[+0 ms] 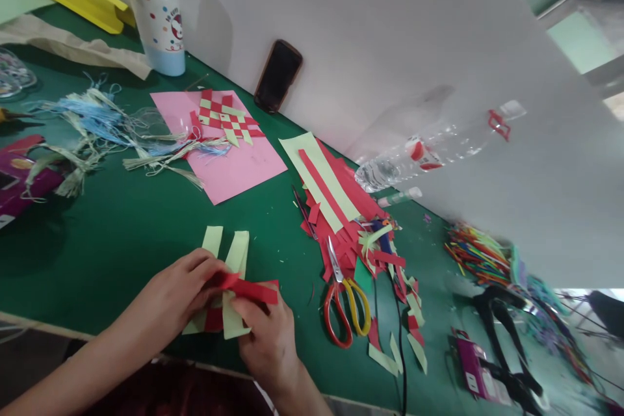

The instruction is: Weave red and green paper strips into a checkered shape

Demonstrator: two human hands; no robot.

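Near the table's front edge, my left hand [199, 283] and my right hand [273, 331] are closed on a small weave of folded paper strips. Pale green strips [237, 253] stand up from it and hang below. Across them runs a red paper strip [256, 290], pinched between both hands. My fingers hide the crossing in the middle. On a pink sheet [229, 175] farther back lies a finished-looking red and green woven paper piece [227, 118]. Scissors [344, 305] with one red and one yellow handle rest right of my right hand, blades slightly apart.
Red paper scraps [346, 247] and a pale green sheet [312, 162] lie behind the scissors. Tassels [97, 117] spread at left. A cup [163, 19], phone [277, 75] and plastic bottle [414, 156] stand along the wall. A black cable [401, 351] crosses the right side.
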